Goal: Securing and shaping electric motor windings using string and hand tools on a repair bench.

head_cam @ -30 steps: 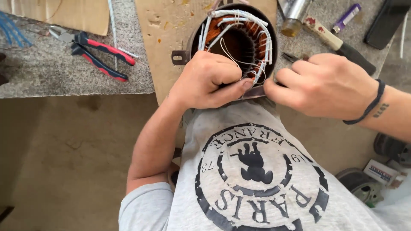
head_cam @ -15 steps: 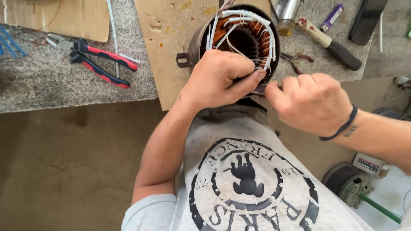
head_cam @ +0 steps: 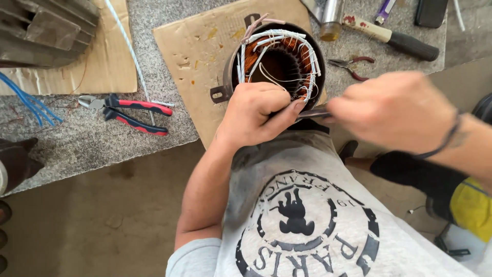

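My left hand [head_cam: 256,115] is curled shut on the near rim of the motor stator [head_cam: 277,64], which sits on cardboard [head_cam: 197,46] at the desk [head_cam: 92,138] edge. My right hand [head_cam: 394,115] is blurry, fingers pinched on a thin metal tool [head_cam: 312,113] by the white-tied copper coils. If it slips, it could scratch the wire or poke my thumb. Red pliers [head_cam: 128,113] lie further left.

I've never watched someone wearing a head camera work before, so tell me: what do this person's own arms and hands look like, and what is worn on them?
Both arms are bare to the short sleeves of a grey T-shirt with a round dark print. No gloves on the left hand or the right hand. A thin dark band circles the right wrist, with a small dark mark, perhaps a tattoo, beside it. No rings show; the right hand is blurred.
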